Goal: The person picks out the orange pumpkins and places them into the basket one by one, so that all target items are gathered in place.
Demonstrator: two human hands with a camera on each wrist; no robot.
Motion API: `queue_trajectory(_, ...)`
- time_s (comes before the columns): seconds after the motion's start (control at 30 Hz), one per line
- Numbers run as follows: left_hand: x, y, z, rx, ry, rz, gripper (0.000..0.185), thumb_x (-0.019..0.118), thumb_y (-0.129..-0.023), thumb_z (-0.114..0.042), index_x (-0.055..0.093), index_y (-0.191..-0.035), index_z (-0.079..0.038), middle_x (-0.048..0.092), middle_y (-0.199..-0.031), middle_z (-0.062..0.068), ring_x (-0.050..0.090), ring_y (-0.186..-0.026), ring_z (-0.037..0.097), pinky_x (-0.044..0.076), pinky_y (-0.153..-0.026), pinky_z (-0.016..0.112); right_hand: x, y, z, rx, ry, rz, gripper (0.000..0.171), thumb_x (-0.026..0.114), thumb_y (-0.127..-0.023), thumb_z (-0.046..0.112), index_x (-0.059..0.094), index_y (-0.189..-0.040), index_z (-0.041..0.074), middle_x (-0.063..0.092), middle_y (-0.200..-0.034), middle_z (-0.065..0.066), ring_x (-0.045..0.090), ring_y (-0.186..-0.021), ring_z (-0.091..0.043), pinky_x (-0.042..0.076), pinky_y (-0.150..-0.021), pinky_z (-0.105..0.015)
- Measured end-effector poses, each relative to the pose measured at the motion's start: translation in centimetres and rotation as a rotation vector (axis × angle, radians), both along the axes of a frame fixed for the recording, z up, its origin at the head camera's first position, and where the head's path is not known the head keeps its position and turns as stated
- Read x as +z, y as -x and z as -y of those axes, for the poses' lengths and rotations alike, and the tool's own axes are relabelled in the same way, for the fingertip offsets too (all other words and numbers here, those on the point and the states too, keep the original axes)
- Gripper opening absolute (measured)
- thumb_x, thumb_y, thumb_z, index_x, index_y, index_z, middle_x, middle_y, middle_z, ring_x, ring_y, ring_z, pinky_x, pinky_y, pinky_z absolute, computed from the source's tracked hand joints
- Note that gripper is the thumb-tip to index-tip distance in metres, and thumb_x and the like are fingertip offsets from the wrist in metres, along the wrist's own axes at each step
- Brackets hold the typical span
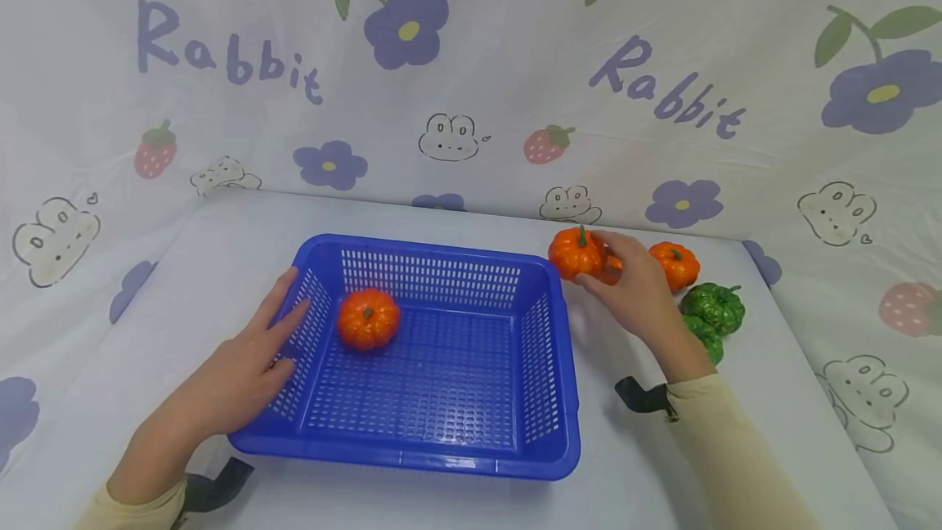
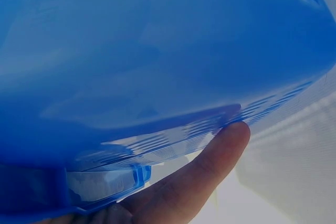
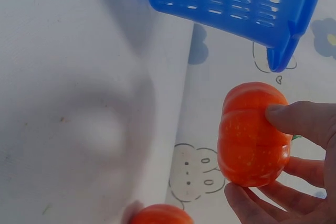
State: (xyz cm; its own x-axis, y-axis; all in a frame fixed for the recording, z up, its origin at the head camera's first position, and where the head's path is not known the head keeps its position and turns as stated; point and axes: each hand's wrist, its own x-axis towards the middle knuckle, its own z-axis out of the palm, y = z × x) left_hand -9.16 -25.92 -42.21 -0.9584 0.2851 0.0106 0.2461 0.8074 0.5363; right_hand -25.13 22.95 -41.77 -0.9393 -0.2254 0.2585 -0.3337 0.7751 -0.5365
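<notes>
Holding an orange pumpkin (image 1: pixel 576 253) pinched in right hand (image 1: pixel 634 285) at basket's two o'clock corner, blue basket (image 1: pixel 548 399) on white table (image 1: pixel 221 244), left hand (image 1: pixel 246 366) flat and relaxed against its nine o'clock wall, second pumpkin (image 1: pixel 368 318) inside, green pumpkins (image 1: pixel 714 307) at three o'clock, possibly two

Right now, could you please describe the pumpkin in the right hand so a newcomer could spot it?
Start at the blue basket. Just past its far right corner, the right hand grips an orange pumpkin. It alone is held.
</notes>
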Motion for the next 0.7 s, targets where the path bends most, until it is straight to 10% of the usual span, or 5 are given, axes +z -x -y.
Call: queue_trajectory(0.7, -0.2, 0.1, 0.0, -0.002, 0.004, -0.001, 0.068, 0.059, -0.105, -0.005, 0.032, -0.167, 0.006, -0.013, -0.181, 0.011, 0.049, -0.143, 0.056, 0.046, -0.109, 0.067, 1.3, -0.7, 0.1, -0.004, 0.054, 0.025, 0.071, 0.085, -0.097, 0.019, 0.053, -0.159, 0.006, 0.056, -0.153, -0.02, 0.052, -0.141, -0.042, 0.052, -0.11, -0.061)
